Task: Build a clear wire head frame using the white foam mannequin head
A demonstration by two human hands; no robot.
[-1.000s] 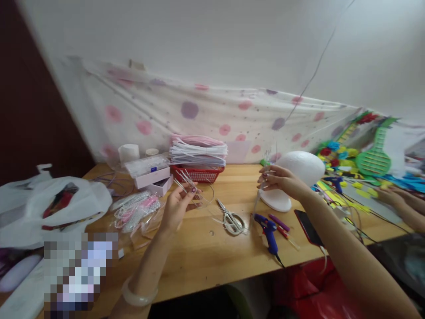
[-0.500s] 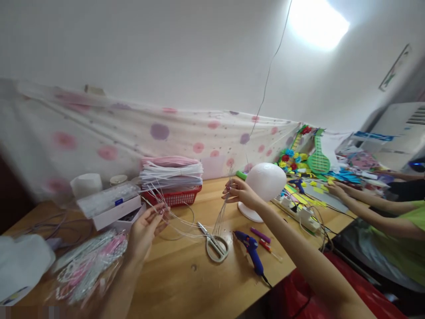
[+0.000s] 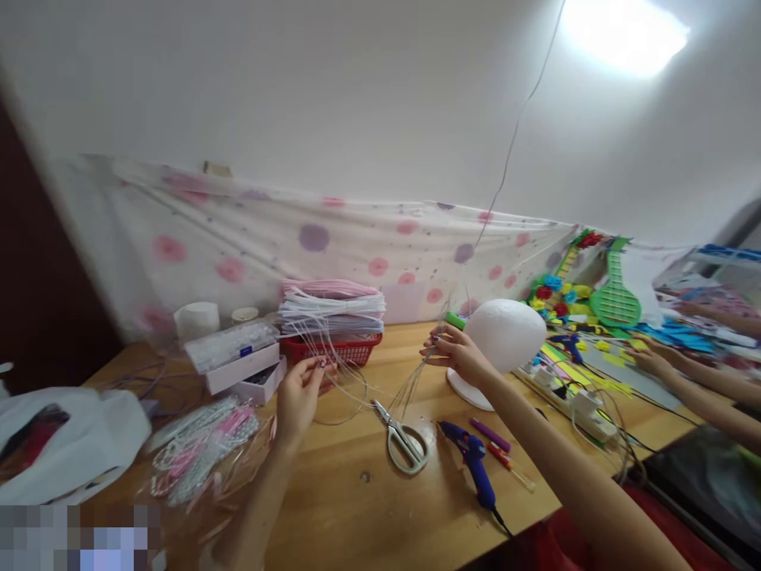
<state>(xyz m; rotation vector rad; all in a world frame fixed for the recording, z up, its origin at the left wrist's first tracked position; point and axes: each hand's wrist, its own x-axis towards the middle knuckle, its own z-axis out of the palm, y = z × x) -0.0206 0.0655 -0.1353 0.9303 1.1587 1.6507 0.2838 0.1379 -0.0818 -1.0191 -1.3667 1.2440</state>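
Left hand point(image 3: 299, 394) pinched shut on one end of a bundle of thin clear plastic strands point(image 3: 350, 381); right hand point(image 3: 456, 354) closed on the other end. Hands well apart, both raised over the table, strands sagging and looping between them, low point just above the white-handled scissors point(image 3: 405, 440).

Surface — light wooden tabletop point(image 3: 350, 507), cluttered. Right of the scissors: blue hot-glue gun point(image 3: 472, 458) lying flat, cord running off the front edge; purple and red glue sticks point(image 3: 496, 444) just beside it. Behind the right hand: white foam head form point(image 3: 505, 337) upright on its base. Behind the left hand: red plastic basket point(image 3: 333, 349) stacked high with white and pink strips. Left of that: white drawer boxes point(image 3: 241, 369), lower drawer pulled out, small blue label on the clear lid, not readable. Clear bags of pink and white bead strings point(image 3: 202, 448) at front left, white plastic bag point(image 3: 71, 432) at the far left edge.

Room — white wall, white cloth with pink and purple dots point(image 3: 309, 238) hung along the back of the table, thin cable running up the wall, bright light patch top right. Far right: coloured foam craft pieces point(image 3: 594, 293), white power strip point(image 3: 586, 404), another person's hands point(image 3: 651, 361) at work there.

No legible writing or brands.
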